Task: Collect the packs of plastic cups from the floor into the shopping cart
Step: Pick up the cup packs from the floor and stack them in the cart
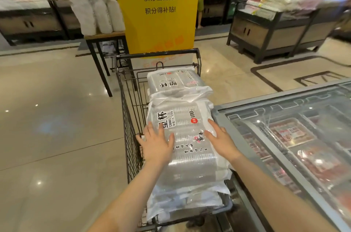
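Observation:
A black wire shopping cart (131,117) stands in front of me, filled with clear packs of plastic cups. The top near pack (188,131) lies flat on a stack of other packs. A second pack (171,81) lies at the cart's far end. My left hand (156,143) rests flat on the near pack's left side, fingers straight and spread. On the pack's right side lies my right hand (221,137), also flat with straight fingers. No packs show on the floor around the cart.
A glass-topped chest freezer (296,136) with meat trays stands right against the cart. A yellow pillar (159,13) rises just beyond the cart. A small black-legged table (103,39) with white packs stands at its left. Glossy tiled floor (57,127) spreads to the left.

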Tool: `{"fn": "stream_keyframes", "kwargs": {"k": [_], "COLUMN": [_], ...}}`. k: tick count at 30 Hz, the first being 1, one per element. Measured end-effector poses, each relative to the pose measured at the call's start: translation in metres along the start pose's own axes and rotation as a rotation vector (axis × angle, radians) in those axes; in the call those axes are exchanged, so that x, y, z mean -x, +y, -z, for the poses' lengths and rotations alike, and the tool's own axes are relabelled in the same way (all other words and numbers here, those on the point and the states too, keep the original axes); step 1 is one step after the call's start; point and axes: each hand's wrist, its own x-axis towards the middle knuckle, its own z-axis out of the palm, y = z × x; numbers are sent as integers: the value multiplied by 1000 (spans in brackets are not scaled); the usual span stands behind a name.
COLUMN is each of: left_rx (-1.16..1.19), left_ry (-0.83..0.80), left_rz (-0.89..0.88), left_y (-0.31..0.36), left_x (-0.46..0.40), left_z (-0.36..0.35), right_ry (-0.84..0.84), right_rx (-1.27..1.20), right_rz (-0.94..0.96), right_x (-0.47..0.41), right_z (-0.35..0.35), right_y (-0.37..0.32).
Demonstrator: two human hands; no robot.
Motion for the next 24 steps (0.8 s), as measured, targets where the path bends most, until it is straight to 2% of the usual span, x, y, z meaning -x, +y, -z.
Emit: {"fn": "stream_keyframes", "kwargs": {"k": [2,6,13,20,24], "left_rx": [-29,151,201,247,262], "left_ry": [4,-48,-52,-64,-55], "left_rz": [-120,-417,-891,-1377,-1597], "left_y": [3,12,73,162,210], "left_x": [-4,-8,1,105,185], "left_z": [8,24,49,78,97], "right_ry": [45,151,462,765,914], "right_rx": [78,159,421,571,544], "right_rz": [0,-3,-170,-479,-629], "right_x": [8,42,159,321,416], "right_z": [4,16,55,81,93], "right_y": [-5,-11,6,30,30]}}
